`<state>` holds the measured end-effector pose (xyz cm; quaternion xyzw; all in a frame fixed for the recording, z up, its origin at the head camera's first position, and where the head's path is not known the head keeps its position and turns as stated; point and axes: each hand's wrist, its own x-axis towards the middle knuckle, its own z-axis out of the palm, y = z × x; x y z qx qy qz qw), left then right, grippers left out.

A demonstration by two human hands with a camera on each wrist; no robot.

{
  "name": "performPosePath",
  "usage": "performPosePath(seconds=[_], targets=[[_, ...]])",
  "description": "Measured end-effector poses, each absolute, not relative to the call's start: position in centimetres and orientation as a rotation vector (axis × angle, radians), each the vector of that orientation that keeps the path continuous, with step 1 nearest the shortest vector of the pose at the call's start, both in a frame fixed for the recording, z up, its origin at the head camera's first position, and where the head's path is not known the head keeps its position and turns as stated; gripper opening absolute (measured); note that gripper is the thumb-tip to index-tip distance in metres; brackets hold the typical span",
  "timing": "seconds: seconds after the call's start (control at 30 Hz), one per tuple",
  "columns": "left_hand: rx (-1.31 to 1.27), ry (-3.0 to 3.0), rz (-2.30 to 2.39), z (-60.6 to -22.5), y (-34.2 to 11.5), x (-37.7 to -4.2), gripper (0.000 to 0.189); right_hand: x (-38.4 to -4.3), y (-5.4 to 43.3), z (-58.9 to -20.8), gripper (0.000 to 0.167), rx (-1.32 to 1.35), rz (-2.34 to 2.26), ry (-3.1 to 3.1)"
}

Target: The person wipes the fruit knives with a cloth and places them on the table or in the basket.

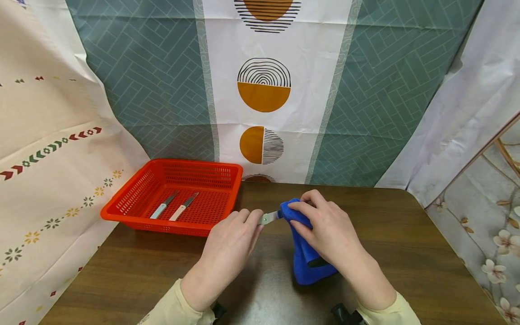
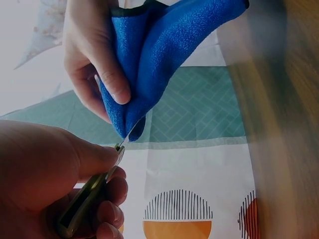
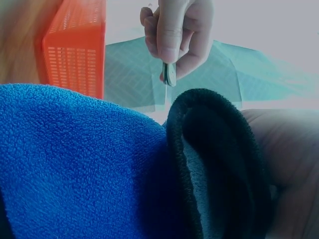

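My left hand [image 1: 229,246] grips the pale green handle [image 1: 266,219] of a folding knife, its blade out and pointing right. A short stretch of bare blade [image 1: 275,215] shows beside the handle; the tip end is hidden in a blue cloth [image 1: 304,267]. With thumb and fingers, my right hand [image 1: 330,228] pinches the folded cloth around the blade. The cloth has a dark edging and its lower part hangs down over the table. In the left wrist view the knife handle [image 2: 85,201] lies between my thumb and curled fingers.
A red plastic basket [image 1: 162,226] stands at the left on the brown wooden table [image 1: 390,234]. Inside lie a knife with a light blue handle [image 1: 158,211] and one with a pink handle [image 1: 177,213]. Patterned cloth hangings [image 1: 162,81] enclose the back and sides.
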<state>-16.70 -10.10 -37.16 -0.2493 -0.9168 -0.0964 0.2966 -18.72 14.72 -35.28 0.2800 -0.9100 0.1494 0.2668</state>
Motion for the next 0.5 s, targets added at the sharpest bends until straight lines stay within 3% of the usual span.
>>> performPosePath(seconds=[0.5], targets=[[-0.651, -2.451, -0.258, -36.96, -10.27, -16.70, 0.031, -19.14, 15.45, -35.22, 0.039, 0.703, 0.420, -2.486]])
